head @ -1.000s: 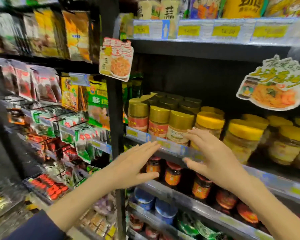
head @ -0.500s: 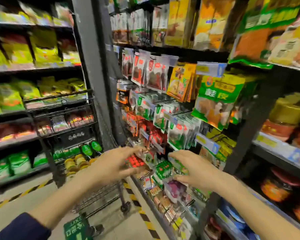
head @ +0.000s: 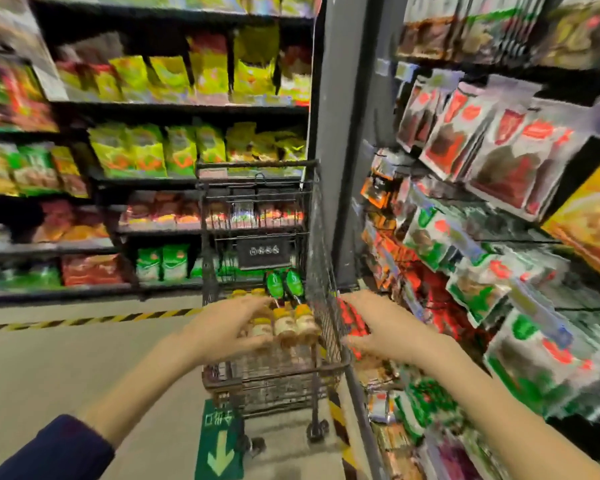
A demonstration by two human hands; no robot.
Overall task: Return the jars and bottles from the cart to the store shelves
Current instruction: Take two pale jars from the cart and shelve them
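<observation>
A black wire shopping cart stands in the aisle straight ahead. Inside lie several jars with yellow lids and two green-capped bottles further back. My left hand hovers over the cart's basket, fingers spread, just above the nearest jars and holding nothing. My right hand is outside the cart's right wall, open and empty, in front of the hanging packets. The frame is blurred by motion.
Shelves of green and yellow snack bags fill the wall behind the cart. Hanging spice packets crowd the right side. A grey pillar stands beside the cart. A green floor arrow sticker and striped tape mark the floor.
The view has swung left from the jar shelf to the cart. Both empty hands have come away from the shelf toward the cart, the left one now above the jars.
</observation>
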